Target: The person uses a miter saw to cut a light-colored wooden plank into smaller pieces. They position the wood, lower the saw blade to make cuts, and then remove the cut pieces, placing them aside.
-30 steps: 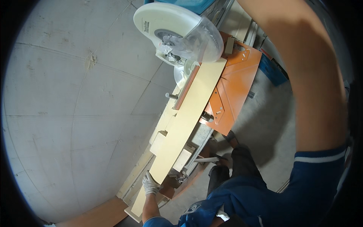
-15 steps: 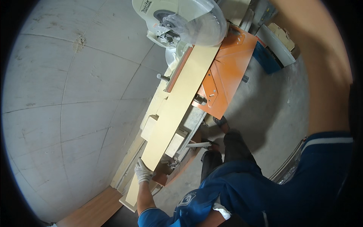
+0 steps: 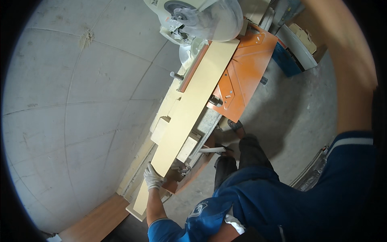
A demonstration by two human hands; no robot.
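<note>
A long, pale cream board point(image 3: 185, 117) lies slantwise on the bed of a miter saw point(image 3: 193, 16). Its far end goes under the saw's clear round blade guard. My left hand point(image 3: 153, 177), in a white glove, grips the board near its lower end, at the edge where a dark curved shadow falls. My right forearm rises along the right side toward the saw, but the hand itself is past the top edge of the picture. An orange metal table plate point(image 3: 244, 76) sits right of the board, beneath the saw.
A tiled grey wall point(image 3: 80, 105) runs along the left. A brown wooden panel point(image 3: 94, 218) lies at the lower left. Right of the saw stands a blue and white box point(image 3: 288, 60) with cardboard pieces. Long thin strips point(image 3: 310, 173) lie on the grey floor beside me.
The whole view has shifted slightly, so the saw, board and plate sit a little higher and to the right. My left hand keeps its grip on the board.
</note>
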